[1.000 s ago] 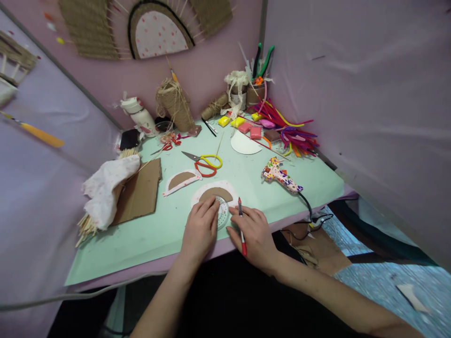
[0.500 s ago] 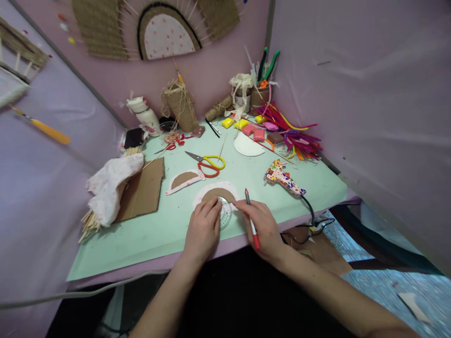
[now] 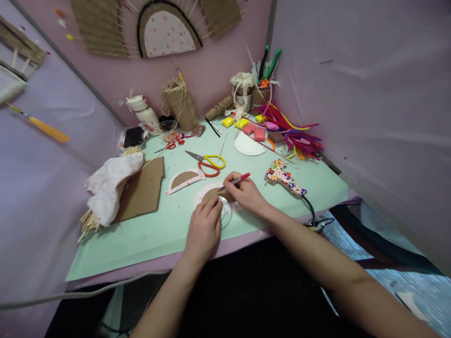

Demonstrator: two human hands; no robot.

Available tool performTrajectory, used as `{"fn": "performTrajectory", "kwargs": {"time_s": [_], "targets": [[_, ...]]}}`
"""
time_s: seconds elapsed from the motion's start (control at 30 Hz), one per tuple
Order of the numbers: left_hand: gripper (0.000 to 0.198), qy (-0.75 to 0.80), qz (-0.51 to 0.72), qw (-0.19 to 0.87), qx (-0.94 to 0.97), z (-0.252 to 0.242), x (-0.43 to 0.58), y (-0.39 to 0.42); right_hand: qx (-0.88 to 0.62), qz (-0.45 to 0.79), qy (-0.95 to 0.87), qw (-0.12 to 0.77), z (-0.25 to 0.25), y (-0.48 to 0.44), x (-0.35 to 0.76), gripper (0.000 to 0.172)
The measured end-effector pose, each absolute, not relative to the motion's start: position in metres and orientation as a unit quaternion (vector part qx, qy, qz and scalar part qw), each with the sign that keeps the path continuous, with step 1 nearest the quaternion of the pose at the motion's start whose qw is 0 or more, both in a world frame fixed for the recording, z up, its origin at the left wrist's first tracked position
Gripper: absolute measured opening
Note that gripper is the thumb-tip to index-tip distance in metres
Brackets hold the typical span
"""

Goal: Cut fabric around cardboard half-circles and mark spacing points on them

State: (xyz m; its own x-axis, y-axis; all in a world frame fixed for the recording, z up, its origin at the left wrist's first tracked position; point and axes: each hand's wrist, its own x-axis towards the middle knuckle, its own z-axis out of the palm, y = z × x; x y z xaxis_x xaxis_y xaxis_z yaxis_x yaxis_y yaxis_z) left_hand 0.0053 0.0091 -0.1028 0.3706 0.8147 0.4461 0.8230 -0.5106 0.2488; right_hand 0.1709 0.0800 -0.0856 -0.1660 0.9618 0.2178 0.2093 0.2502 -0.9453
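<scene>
My left hand (image 3: 203, 227) rests with its fingers together on a clear round-edged protractor (image 3: 226, 215), holding it down at the straight edge of a brown cardboard half circle (image 3: 210, 193). Under that cardboard lies a larger piece of white fabric (image 3: 200, 191). Pinched in my right hand (image 3: 246, 195) is a red-and-white pen (image 3: 243, 178), its tip pointing left at the cardboard just above the protractor. Beyond my left hand sits a second cardboard half circle (image 3: 185, 179) with spotted fabric folded over its straight edge.
Large scissors (image 3: 207, 164) lie open behind the work. A patterned glue gun (image 3: 286, 180) with a cord is at right. Cardboard (image 3: 146, 192), sticks and bundled fabric (image 3: 114, 180) occupy the left. Twine (image 3: 181, 105), a bottle (image 3: 143, 115) and pipe cleaners (image 3: 296, 131) line the back.
My right hand has moved up and left over the cardboard half circle. The pen has swung from pointing away to lying slanted, tip at the cardboard. My left hand stays put.
</scene>
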Motion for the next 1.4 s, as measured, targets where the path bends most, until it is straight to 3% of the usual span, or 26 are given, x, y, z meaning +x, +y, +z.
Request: {"fn": "performTrajectory", "kwargs": {"time_s": [0.83,1.03,1.27,1.4], "targets": [[0.027,-0.488,-0.279,-0.014,-0.827,-0.102,0.003,0.006,-0.450,0.413,-0.639,0.468,-0.089,0.078,0.170,0.017],[0.057,-0.476,-0.246,-0.017,-0.844,-0.100,-0.002,0.004,-0.442,0.439,-0.625,0.470,-0.088,0.077,0.169,0.016],[0.027,-0.425,-0.348,0.027,-0.835,-0.094,-0.009,-0.002,-0.441,0.407,-0.618,0.508,-0.089,0.077,0.174,0.019],[0.022,-0.497,-0.365,-0.055,-0.786,-0.069,-0.013,0.008,-0.394,0.415,-0.606,0.553,-0.082,0.059,0.182,0.025]]}}
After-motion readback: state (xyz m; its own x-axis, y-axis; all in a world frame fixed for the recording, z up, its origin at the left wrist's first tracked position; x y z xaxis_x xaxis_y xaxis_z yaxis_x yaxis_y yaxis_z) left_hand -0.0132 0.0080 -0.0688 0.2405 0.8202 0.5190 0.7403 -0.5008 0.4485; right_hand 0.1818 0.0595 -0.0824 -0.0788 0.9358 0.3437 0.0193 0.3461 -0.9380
